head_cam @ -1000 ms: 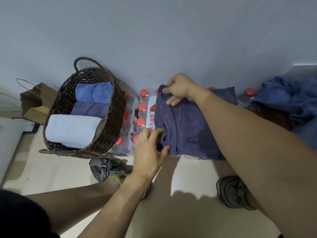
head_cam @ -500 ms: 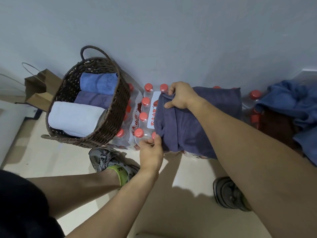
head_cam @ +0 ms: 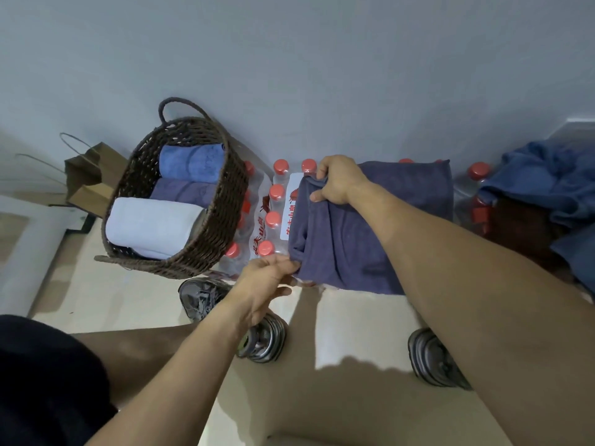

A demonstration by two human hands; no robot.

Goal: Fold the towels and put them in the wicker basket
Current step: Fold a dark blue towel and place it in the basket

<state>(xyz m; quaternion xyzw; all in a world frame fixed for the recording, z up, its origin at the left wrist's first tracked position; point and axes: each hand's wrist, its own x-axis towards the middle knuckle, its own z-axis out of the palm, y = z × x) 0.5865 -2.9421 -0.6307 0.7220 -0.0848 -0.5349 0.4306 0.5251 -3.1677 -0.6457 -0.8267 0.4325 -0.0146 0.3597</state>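
Note:
A dark purple-blue towel [head_cam: 360,233] lies folded on packs of water bottles [head_cam: 270,217] against the wall. My right hand [head_cam: 338,183] grips its far left corner. My left hand [head_cam: 269,275] pinches its near left corner. To the left, the dark wicker basket [head_cam: 222,226] rests tilted on the bottles; it holds a rolled blue towel [head_cam: 193,162], a purple towel [head_cam: 183,191] and a white towel [head_cam: 151,225].
A heap of unfolded blue towels [head_cam: 547,185] lies at the right over something dark red. A brown paper bag [head_cam: 93,175] stands left of the basket. My two shoes [head_cam: 231,313] stand on the pale floor close to the bottles.
Both hands have shifted along the towel's left edge to its two corners and closed on them. The view has moved slightly right and down.

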